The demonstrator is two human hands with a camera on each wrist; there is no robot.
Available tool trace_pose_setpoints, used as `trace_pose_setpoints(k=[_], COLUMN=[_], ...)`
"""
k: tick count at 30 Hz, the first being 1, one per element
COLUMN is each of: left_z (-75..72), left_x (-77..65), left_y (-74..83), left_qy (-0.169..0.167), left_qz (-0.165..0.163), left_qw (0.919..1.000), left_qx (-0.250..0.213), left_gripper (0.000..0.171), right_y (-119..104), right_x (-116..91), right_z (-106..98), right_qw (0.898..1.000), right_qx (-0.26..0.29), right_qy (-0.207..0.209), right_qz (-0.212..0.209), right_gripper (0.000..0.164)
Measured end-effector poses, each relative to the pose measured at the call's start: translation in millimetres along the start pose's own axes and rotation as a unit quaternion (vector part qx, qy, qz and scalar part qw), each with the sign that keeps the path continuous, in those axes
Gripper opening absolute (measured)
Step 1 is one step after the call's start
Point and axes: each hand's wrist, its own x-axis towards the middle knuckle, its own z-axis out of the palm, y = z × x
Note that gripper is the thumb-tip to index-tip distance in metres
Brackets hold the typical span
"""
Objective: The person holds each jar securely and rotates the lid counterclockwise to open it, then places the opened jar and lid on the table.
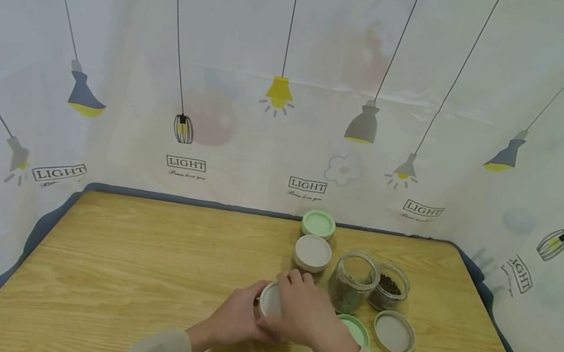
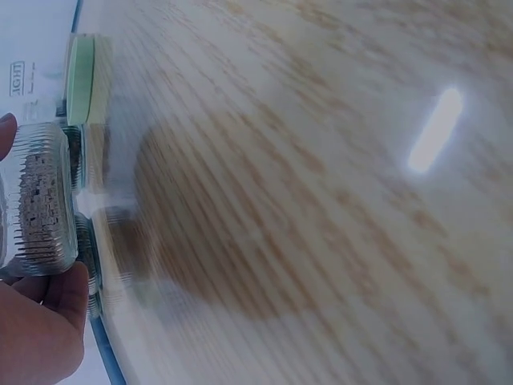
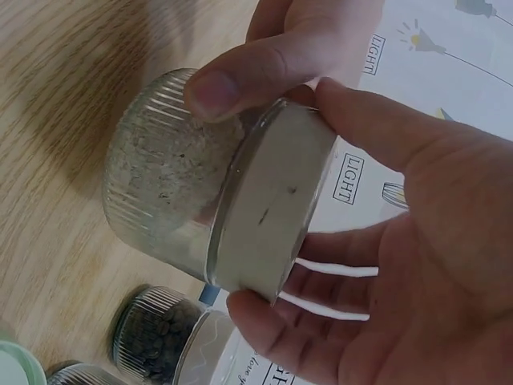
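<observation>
A ribbed glass jar (image 3: pixel 164 172) with pale, flaky contents hangs tilted above the table, its greyish-white lid (image 3: pixel 268 200) on its mouth. My left hand (image 1: pixel 238 314) grips the jar's glass body; its thumb shows in the right wrist view. Around the rim of the lid curl the thumb and fingers of my right hand (image 1: pixel 306 315). From the left wrist, the jar (image 2: pixel 44 204) appears at the left edge, with part of the left hand (image 2: pixel 40 333) beneath it. In the head view, the hands hide most of the jar.
Behind the hands stand a grey-lidded jar (image 1: pixel 312 254) and a green-lidded one (image 1: pixel 318 225). To the right are two lidless jars, one with green contents (image 1: pixel 349 294), one with dark beans (image 1: pixel 387 288). A green lid (image 1: pixel 356 329) and a grey lid (image 1: pixel 394 333) lie nearer.
</observation>
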Motion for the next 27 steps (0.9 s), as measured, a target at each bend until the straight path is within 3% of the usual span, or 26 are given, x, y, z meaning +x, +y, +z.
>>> trace_pose_setpoints(k=[5,11,14,19,23,27], left_z=[-0.9,-2.4,-3.6,-5.7,-5.8,-5.2], left_x=[-1.5,-2.0,-2.2,-1.7,-2.3,-3.0], left_y=[-2.2,-3.4,-2.9,-1.3,0.3,0.9], left_qy=[0.000,-0.011,-0.017,-0.010,-0.010,-0.012], left_qz=[0.011,0.002,-0.003,0.002,-0.009,-0.014], left_qw=[0.9999,0.9999,0.9998,0.9999,0.9997,0.9994], left_qx=[0.010,0.003,0.000,-0.010,-0.022,-0.030], left_gripper=[0.090,0.096,0.095,0.092,0.091,0.090], right_y=[5.3,7.7,8.1,6.1,1.9,-1.4], right_x=[2.5,2.8,2.2,2.7,2.8,1.4], right_z=[-0.1,-5.1,-6.8,-4.9,-2.0,1.1], right_qw=[0.998,0.992,0.990,0.995,0.999,0.998], right_qx=[-0.009,0.021,0.045,0.043,0.023,0.019], right_qy=[-0.027,-0.053,-0.058,-0.015,0.039,0.043], right_qz=[-0.060,-0.114,-0.124,-0.088,-0.021,0.043], right_gripper=[0.074,0.065,0.072,0.080,0.076,0.084])
